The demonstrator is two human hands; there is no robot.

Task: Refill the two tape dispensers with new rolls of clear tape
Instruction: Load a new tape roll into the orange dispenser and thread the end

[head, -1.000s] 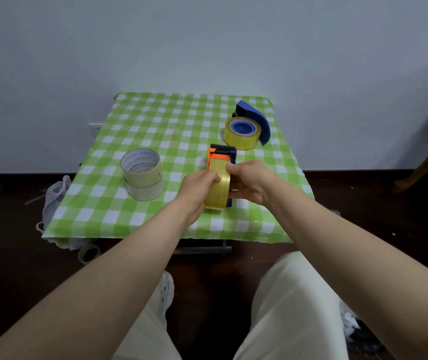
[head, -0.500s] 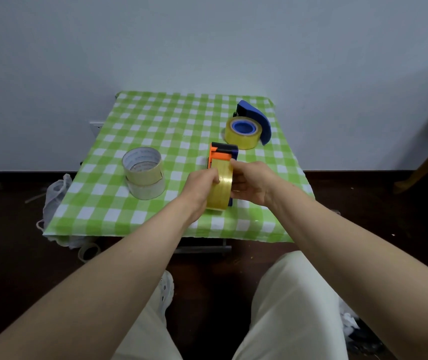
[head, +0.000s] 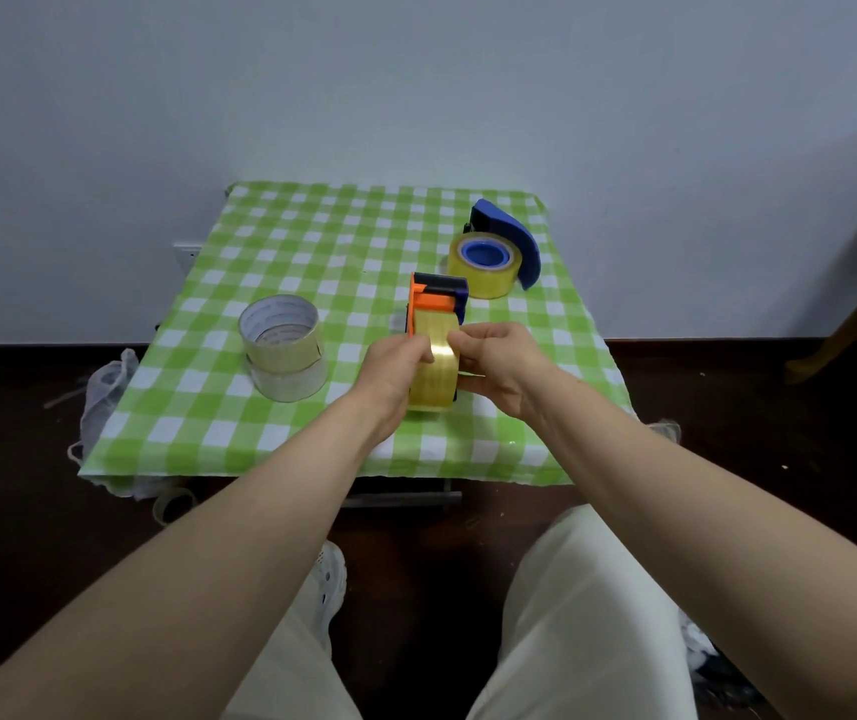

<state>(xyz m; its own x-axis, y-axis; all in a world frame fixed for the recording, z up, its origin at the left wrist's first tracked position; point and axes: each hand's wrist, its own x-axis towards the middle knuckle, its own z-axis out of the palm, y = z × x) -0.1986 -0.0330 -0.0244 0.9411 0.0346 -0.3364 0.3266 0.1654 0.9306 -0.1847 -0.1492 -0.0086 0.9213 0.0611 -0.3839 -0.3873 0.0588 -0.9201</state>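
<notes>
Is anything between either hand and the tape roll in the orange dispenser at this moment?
Nothing visible does. The left hand and right hand grip the tape roll seated in the orange dispenser from either side. The stacked rolls lie apart to the left, the blue dispenser farther back right.

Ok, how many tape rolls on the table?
4: whitish tape roll atop paler roll, left; yellowish roll in blue plastic dispenser, far right; held yellowish roll in orange dispenser.

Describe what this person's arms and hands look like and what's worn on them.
The left forearm and right forearm are bare, no sleeves in view. The left hand and right hand wear no gloves; no rings, watch or bracelet show.
</notes>
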